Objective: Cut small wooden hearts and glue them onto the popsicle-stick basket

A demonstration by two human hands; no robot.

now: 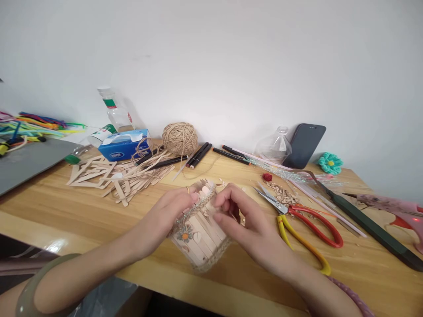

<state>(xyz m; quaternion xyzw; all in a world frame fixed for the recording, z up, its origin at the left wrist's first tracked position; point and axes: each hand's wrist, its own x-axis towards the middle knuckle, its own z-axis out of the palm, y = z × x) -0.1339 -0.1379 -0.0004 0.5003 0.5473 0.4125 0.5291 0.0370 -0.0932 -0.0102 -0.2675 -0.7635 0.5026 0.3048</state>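
Note:
A small craft piece of wooden craft sticks [206,231] is held tilted just above the front of the table. Its edges are trimmed with braided twine [211,259], and a painted flower with an orange centre [185,234] marks its face. Along the upper left edge, my left hand [167,209] is closed round the piece, its fingers partly behind the rim. My right hand [247,220] is at the upper right side, with curled fingers and the thumb against the sticks. Whatever lies between those right fingertips is too small or hidden to make out.
Scissors [280,207] with red and yellow handles lie right of my hands, near wood chips [284,193]. A pink glue gun [393,211] sits far right. Behind are a twine ball [180,138], markers [198,155], a phone [304,145] and loose craft sticks [132,180].

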